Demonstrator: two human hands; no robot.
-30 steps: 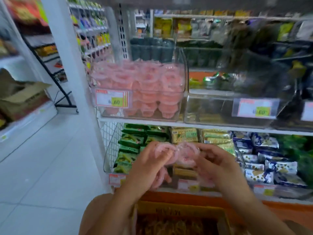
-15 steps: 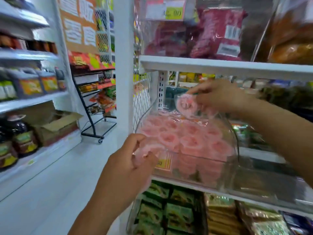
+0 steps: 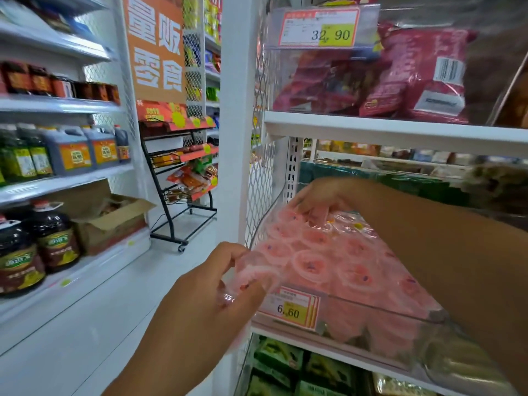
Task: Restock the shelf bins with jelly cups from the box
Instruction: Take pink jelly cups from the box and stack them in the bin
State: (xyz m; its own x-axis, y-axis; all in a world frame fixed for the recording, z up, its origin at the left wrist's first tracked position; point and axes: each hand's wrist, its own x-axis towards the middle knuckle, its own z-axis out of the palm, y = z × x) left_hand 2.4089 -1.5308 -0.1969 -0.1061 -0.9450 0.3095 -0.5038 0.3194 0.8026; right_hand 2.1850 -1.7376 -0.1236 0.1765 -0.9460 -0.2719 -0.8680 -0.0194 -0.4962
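Gripping a small bunch of round pink jelly cups (image 3: 253, 271), the left hand (image 3: 217, 284) sits just outside the front-left corner of the clear plastic shelf bin (image 3: 380, 307), fingers curled round the cups. The right hand (image 3: 323, 195) reaches over the bin from the right and is down at the back-left of the pile. Its fingertips (image 3: 310, 213) curl onto one cup there; it looks like a pinch, though blur makes that uncertain. The bin is nearly full of the same pink cups, layered up to about rim level. A red-and-yellow price tag reading 6.60 (image 3: 291, 308) sits on its front wall. The bin stands on a white metal shelf (image 3: 308, 340).

One shelf up, a second clear bin (image 3: 370, 18) holds dark red snack bags (image 3: 414, 72). One shelf down lie green packets (image 3: 280, 364). Across the aisle, an open brown cardboard box (image 3: 114, 221) sits beside dark bottles (image 3: 37, 247).
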